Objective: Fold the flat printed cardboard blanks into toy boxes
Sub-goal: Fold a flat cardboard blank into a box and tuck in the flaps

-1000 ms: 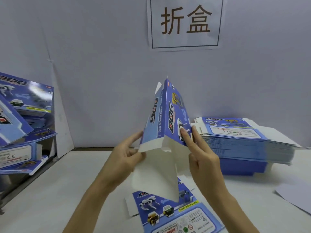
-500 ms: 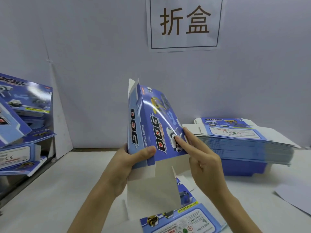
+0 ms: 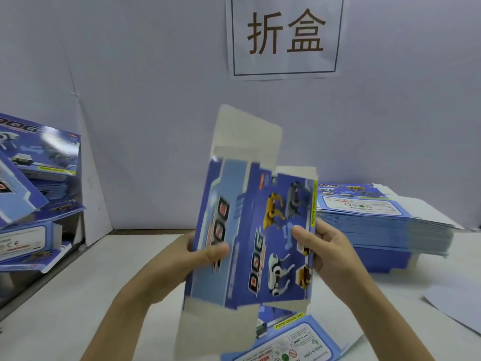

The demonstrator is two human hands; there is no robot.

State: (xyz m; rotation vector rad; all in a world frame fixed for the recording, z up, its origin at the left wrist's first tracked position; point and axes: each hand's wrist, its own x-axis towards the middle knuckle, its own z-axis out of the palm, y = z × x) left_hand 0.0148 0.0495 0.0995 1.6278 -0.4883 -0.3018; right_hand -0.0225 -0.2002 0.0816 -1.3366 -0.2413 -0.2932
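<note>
Head view, blue box blank (image 3: 250, 230) upright, between left hand (image 3: 182, 267), right hand (image 3: 330, 251)

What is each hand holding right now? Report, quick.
Left hand: grips the blue DOG toy box, thumb across its left panel.
Right hand: grips the same box's right edge, thumb on the front.
</note>
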